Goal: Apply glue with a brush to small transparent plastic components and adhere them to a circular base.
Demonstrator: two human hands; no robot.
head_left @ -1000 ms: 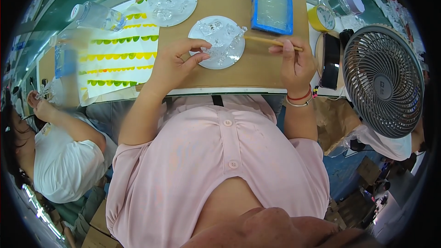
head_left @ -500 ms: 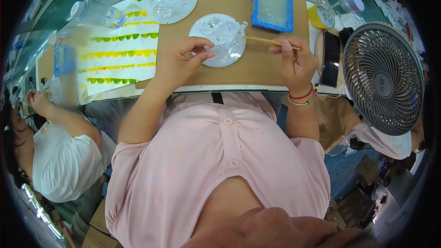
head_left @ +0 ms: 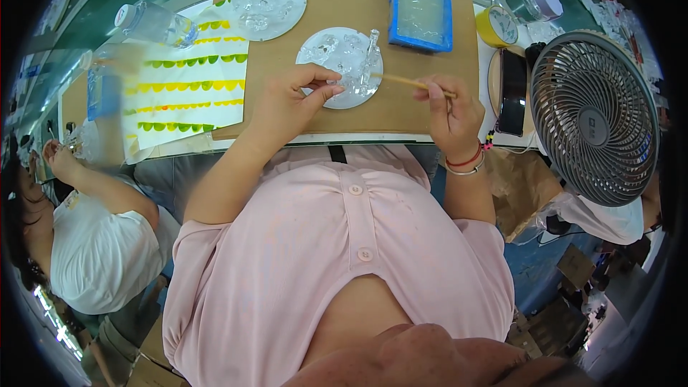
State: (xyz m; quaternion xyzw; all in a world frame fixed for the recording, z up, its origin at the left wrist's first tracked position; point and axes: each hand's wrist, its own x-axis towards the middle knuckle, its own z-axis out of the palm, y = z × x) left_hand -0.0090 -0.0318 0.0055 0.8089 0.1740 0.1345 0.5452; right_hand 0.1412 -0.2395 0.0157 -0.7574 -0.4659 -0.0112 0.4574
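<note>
A white round plate (head_left: 307, 57) lies ahead of me with several clear, glassy pieces on it. My left hand (head_left: 294, 100) is at its near left edge, thumb and forefinger pinched close together; what lies between them, if anything, is too small to name. In my right hand (head_left: 456, 115) is a thin wooden stick (head_left: 401, 81), gripped between thumb and fingers. The stick points left, its tip by a clear upright piece (head_left: 373, 49) at the plate's right side. Whether tip and piece touch, I cannot tell.
Farther back stand another plate (head_left: 292, 20) of clear parts and a blue-framed tray (head_left: 448, 29). To the left are a sheet with yellow-green scallops (head_left: 190, 74) and a bottle (head_left: 147, 23). A yellow tape roll (head_left: 487, 27), phone (head_left: 512, 93) and fan (head_left: 595, 118) stand right. A co-worker (head_left: 107, 251) sits left.
My right hand and the stick have shifted a little left and down. My left fingertips have moved slightly right over the plate. The view has shifted slightly.
</note>
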